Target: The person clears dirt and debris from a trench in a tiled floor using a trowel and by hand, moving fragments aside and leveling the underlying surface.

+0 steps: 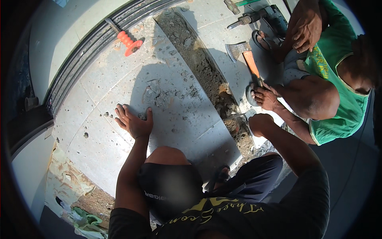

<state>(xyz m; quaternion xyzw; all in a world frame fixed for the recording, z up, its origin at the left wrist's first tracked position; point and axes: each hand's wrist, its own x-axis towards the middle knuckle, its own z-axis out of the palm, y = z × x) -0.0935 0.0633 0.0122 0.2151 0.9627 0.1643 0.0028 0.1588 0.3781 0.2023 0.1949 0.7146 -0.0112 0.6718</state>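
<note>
My left hand [136,121] rests on the pale floor tiles [115,93], fingers spread, holding nothing. Small bits of rubble [159,95] are scattered just beyond it. Over the near end of a broken-out trench [203,63], my right hand [260,124] is closed, its fingers mostly hidden from above. From it a thin metal tool [234,116] points left across the trench; its handle is out of sight inside the fist, so I cannot tell its exact kind.
A co-worker in green squats at the right, one hand [266,97] by an orange-handled tool [250,63]. A power drill [266,20] and a hammer [232,6] lie at the far right. A chisel with a red guard [129,43] lies beside the dark door track [85,51].
</note>
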